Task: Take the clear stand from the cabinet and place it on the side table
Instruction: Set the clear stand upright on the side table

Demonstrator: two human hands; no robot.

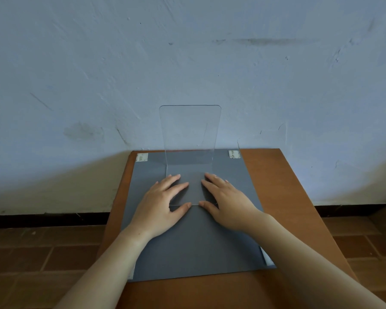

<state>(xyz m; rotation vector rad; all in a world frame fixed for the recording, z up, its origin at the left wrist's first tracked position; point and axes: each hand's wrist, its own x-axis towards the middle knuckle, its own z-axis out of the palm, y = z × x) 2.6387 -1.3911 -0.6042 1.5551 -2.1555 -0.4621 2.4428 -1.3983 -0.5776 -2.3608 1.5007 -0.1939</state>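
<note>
Clear stand [189, 134] set on the grey mat [194, 241] of the wooden side table [288, 197], towards the far edge. Upright panel with rounded top corners rising against the blue-white wall [187, 52], flat base plate reaching towards the near side.

Left hand [163, 204] and right hand [226, 201] both spread flat, fingers straight, resting on the base plate's left and right sides, thumb tips at its near edge and close to each other. Nothing gripped.

Tape patches [142, 157] at the mat's two far corners, left and right of the panel. Bare wood open along the table's right and near sides; only a narrow strip on the left. Right of the stand, a faint clear outline [285, 134] against the wall, too faint to name. Brown tiled floor [42, 253] to the left and right of the table.
</note>
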